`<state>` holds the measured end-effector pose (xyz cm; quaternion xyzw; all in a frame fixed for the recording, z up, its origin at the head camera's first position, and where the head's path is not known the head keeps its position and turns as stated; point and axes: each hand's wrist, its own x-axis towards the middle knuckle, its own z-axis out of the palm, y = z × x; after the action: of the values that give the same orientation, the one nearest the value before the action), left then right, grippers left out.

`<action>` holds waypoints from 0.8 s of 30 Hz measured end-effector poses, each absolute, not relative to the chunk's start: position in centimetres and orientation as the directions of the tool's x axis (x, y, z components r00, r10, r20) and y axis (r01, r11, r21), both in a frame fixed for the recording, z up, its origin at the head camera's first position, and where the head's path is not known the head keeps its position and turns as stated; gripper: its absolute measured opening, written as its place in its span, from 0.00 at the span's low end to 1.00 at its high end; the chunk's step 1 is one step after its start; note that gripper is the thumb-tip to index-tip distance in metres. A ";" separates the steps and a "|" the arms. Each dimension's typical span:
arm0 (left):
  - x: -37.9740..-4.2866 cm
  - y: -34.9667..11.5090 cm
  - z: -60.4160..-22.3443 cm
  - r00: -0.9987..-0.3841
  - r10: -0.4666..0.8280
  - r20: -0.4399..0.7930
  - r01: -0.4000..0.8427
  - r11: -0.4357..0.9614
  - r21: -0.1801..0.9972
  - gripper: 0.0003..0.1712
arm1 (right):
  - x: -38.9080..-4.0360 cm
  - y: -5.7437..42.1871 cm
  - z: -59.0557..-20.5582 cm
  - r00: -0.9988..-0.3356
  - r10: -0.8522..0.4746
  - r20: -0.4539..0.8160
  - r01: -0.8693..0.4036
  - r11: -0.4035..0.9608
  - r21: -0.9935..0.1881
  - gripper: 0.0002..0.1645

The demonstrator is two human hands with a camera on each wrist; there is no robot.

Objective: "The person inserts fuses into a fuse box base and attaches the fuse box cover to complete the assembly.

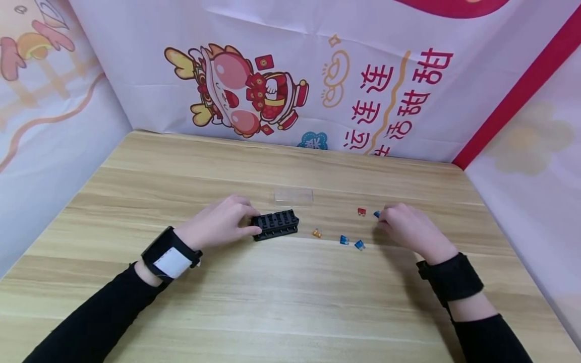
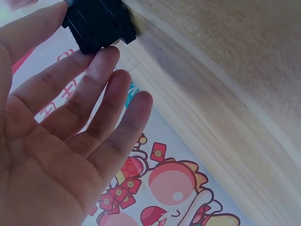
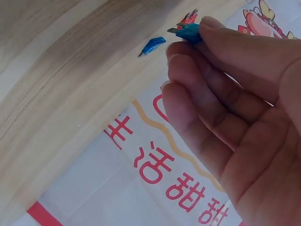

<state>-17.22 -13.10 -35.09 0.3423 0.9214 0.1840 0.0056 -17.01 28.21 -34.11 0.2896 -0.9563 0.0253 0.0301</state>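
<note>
My left hand (image 1: 222, 220) grips the left end of a black fuse block (image 1: 276, 225), thumb on the near side and fingers on the far side. In the left wrist view the block's end (image 2: 101, 26) shows between thumb and fingertips. My right hand (image 1: 406, 228) pinches a blue blade fuse (image 3: 189, 33) between thumb and forefinger, its metal prongs facing outward. Another blue fuse (image 3: 153, 45) lies on the table close by. A red fuse (image 1: 361, 212) lies left of the right hand, with two blue fuses (image 1: 344, 240) nearer me and an orange fuse (image 1: 316, 233) nearest the block.
A clear plastic cover (image 1: 293, 196) lies flat just behind the fuse block. The wooden table (image 1: 272, 302) ends at a printed white cloth backdrop (image 1: 317, 75), with more cloth along both sides.
</note>
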 end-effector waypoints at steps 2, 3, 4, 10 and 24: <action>-17.2 -13.1 -35.1 -0.766 0.632 0.118 0.629 0.698 0.344 0.21 | -17.0 28.2 -34.0 -0.836 -0.544 0.069 -0.547 0.837 -0.036 0.03; -17.2 -13.1 -35.1 -0.766 0.632 0.119 0.629 0.697 0.344 0.21 | -17.0 28.1 -33.9 -0.841 -0.536 0.064 -0.539 0.841 -0.040 0.03; -17.2 -13.1 -35.1 -0.766 0.632 0.119 0.628 0.697 0.345 0.21 | -17.0 28.1 -33.8 -0.845 -0.531 0.063 -0.533 0.845 -0.044 0.03; -17.2 -13.2 -35.1 -0.763 0.634 0.122 0.631 0.692 0.349 0.20 | -17.0 28.2 -33.5 -0.850 -0.521 0.076 -0.525 0.849 -0.057 0.05; -17.5 -13.1 -35.4 -0.765 0.632 0.126 0.628 0.688 0.363 0.20 | -17.0 28.5 -33.5 -0.848 -0.511 0.139 -0.525 0.845 -0.103 0.06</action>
<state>-17.50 -13.12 -35.40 0.3428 0.9188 0.1958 0.0042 -16.95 28.53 -33.52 0.2701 -0.9589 0.0686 0.0532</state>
